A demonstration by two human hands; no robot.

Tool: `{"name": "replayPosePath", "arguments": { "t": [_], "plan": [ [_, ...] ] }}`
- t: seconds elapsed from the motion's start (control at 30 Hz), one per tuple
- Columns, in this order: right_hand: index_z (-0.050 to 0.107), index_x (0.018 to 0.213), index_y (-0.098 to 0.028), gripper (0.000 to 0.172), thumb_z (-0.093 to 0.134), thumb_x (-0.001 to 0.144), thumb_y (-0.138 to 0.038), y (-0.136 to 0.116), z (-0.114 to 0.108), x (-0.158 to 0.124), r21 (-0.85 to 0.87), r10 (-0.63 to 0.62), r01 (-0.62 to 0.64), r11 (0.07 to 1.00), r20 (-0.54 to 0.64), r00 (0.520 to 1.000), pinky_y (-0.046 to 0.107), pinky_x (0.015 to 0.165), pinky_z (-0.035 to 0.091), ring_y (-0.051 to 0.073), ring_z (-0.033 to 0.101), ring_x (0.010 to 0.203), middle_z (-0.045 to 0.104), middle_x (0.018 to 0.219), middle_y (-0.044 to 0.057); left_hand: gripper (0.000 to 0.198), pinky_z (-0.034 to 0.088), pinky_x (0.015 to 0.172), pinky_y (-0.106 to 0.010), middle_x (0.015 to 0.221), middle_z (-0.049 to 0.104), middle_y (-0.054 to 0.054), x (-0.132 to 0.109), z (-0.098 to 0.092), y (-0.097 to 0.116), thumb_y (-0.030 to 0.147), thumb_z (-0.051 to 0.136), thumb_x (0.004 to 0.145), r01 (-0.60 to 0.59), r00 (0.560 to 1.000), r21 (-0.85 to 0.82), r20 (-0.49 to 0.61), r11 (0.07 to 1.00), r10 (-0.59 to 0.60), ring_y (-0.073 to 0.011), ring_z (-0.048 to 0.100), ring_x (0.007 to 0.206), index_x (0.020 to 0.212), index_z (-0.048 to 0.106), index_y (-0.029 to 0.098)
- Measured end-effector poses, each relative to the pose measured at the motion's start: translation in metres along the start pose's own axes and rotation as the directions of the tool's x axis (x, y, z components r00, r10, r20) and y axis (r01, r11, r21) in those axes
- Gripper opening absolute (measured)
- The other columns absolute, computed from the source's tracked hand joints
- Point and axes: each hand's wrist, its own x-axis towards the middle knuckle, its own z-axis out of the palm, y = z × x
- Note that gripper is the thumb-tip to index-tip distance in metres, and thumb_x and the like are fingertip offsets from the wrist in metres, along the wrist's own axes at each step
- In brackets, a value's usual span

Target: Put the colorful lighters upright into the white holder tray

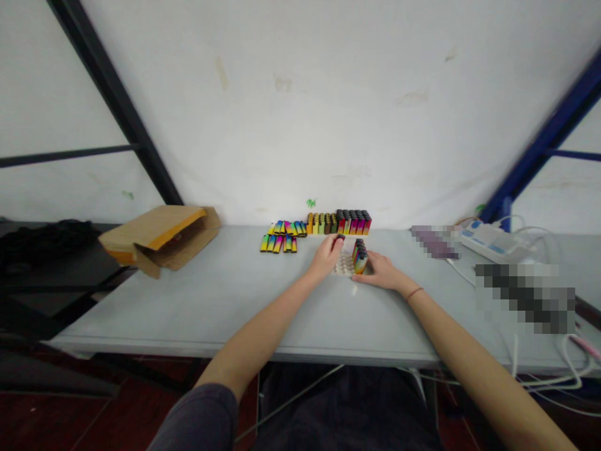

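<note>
Head view, left to right: a cardboard box [162, 239] lies open on the tabletop [188, 313], then loose lighters [279, 241] lie flat in a bright cluster, with a row of upright lighters [339, 223] at the back. Your left hand [325, 258] has a closed grip on a lighter [339, 240], its long axis upright, just above the left part of a white tray [344, 265]. On that tray, a lighter stack [359, 256] stands nearer your right hand [381, 272], whose grip is open, its fingers [373, 265] just beside the stack. A power strip [493, 243] sits farther right.
</note>
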Motion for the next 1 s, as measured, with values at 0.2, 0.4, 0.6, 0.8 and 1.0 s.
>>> {"name": "replayPosePath", "arguments": {
  "t": [0.2, 0.4, 0.6, 0.8, 1.0],
  "plan": [
    [0.059, 0.131, -0.018, 0.072, 0.071, 0.077, -0.063, -0.002, -0.002, 0.0, 0.002, 0.004, -0.004, 1.0, 0.01, 1.0, 0.054, 0.104, 0.045, 0.039, 0.061, 0.121, 0.064, 0.136, 0.018, 0.019, 0.045, 0.105, -0.037, 0.111, 0.07, -0.01, 0.002, -0.003, -0.009, 0.024, 0.061, 0.09, -0.179, 0.974, 0.197, 0.171, 0.964, 0.146, -0.0224, 0.063, 0.108, 0.105, 0.072, 0.019],
    [0.058, 0.131, -0.018, 0.071, 0.07, 0.078, -0.063, -0.003, -0.003, 0.0, -0.013, 0.004, -0.004, 1.0, 0.016, 1.0, 0.054, 0.103, 0.045, 0.039, 0.061, 0.121, 0.064, 0.136, 0.018, 0.023, 0.048, 0.103, -0.037, 0.116, 0.072, -0.01, 0.001, -0.005, -0.017, 0.027, 0.059, 0.093, -0.235, 0.95, 0.254, 0.263, 0.938, 0.167, -0.022, 0.066, 0.106, 0.111, 0.072, 0.02],
    [0.059, 0.13, -0.017, 0.07, 0.07, 0.077, -0.063, -0.004, -0.003, 0.0, -0.021, 0.008, -0.007, 1.0, 0.01, 1.0, 0.053, 0.101, 0.046, 0.039, 0.062, 0.118, 0.065, 0.133, 0.019, 0.033, 0.054, 0.091, -0.036, 0.11, 0.073, -0.009, 0.001, -0.003, -0.014, 0.031, 0.056, 0.095, -0.226, 0.957, 0.34, 0.253, 0.913, 0.142, -0.0208, 0.07, 0.092, 0.126, 0.062, 0.022],
    [0.06, 0.129, -0.014, 0.071, 0.07, 0.077, -0.063, -0.005, -0.004, 0.0, -0.024, 0.009, -0.009, 1.0, 0.017, 1.0, 0.052, 0.098, 0.048, 0.039, 0.063, 0.114, 0.066, 0.13, 0.02, 0.036, 0.043, 0.108, -0.038, 0.129, 0.067, -0.009, -0.001, -0.003, -0.003, 0.028, 0.05, 0.098, -0.335, 0.931, 0.548, 0.316, 0.767, 0.181, -0.0237, 0.059, 0.122, 0.131, 0.063, 0.024],
    [0.058, 0.132, -0.013, 0.075, 0.07, 0.077, -0.063, -0.005, -0.004, 0.0, -0.008, 0.015, -0.014, 1.0, 0.029, 0.999, 0.052, 0.1, 0.047, 0.039, 0.062, 0.116, 0.065, 0.131, 0.02, 0.042, 0.045, 0.102, -0.041, 0.13, 0.065, -0.01, 0.004, -0.03, 0.014, 0.036, 0.042, 0.101, -0.109, 0.994, 0.868, 0.108, 0.484, 0.031, -0.0274, 0.057, 0.122, 0.138, 0.059, 0.025]
  ]
}}
